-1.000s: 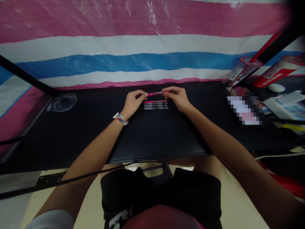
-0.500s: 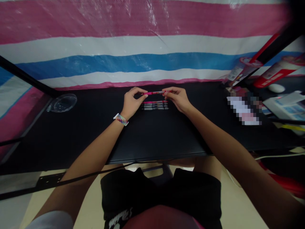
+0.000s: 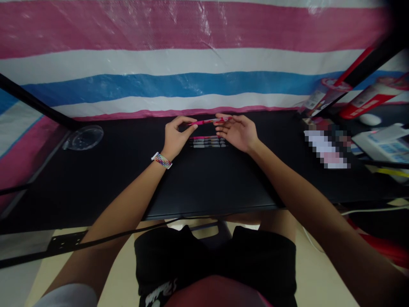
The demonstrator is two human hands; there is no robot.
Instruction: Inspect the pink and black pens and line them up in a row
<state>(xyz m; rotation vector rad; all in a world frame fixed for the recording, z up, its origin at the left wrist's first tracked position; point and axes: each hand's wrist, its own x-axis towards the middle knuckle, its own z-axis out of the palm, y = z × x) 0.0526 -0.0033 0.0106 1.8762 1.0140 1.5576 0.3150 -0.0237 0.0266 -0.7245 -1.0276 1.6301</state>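
A pink pen (image 3: 207,121) with a clear barrel is raised just above the black table, lying nearly level and tilted slightly up to the right. My left hand (image 3: 175,135) pinches its left end between thumb and fingertips. At the other end, my right hand (image 3: 239,133) is turned palm up with its fingers loosely spread; the pen's tip lies at those fingers, and whether it rests on them is hard to see. Below the raised pen, several pens (image 3: 208,143) lie side by side in a row, a pink one at the back and grey-black ones nearer me.
On the black table (image 3: 211,183), a clear plastic lid (image 3: 84,137) lies far left. To the right are a clear cup (image 3: 322,96), a red-and-white container (image 3: 367,100), a white mouse (image 3: 370,119) and a box (image 3: 386,143). A striped plastic sheet (image 3: 191,85) hangs behind.
My right hand has loosened from the pen's right end and turned palm up, its fingers spreading. The pen's right end has risen a little. My left hand keeps its pinch.
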